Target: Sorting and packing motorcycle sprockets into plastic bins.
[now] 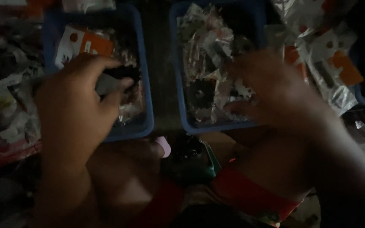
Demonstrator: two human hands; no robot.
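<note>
My left hand (74, 99) hovers over the left blue bin (145, 109), its fingers pinched on a small dark part with a grey piece (119, 80). My right hand (271, 90) reaches into the right blue bin (178, 84), fingers spread over clear plastic packets with dark parts (203, 90); whether it grips one is blurred. The left bin also holds packets with white and orange cards (87, 44).
More clear packets with orange cards (330, 63) are piled at the upper right, beside another blue bin edge (362, 99). Loose packets (5, 101) lie at the left. My knees in red-trimmed shorts (250, 194) sit below, a green and dark object (197, 158) between them.
</note>
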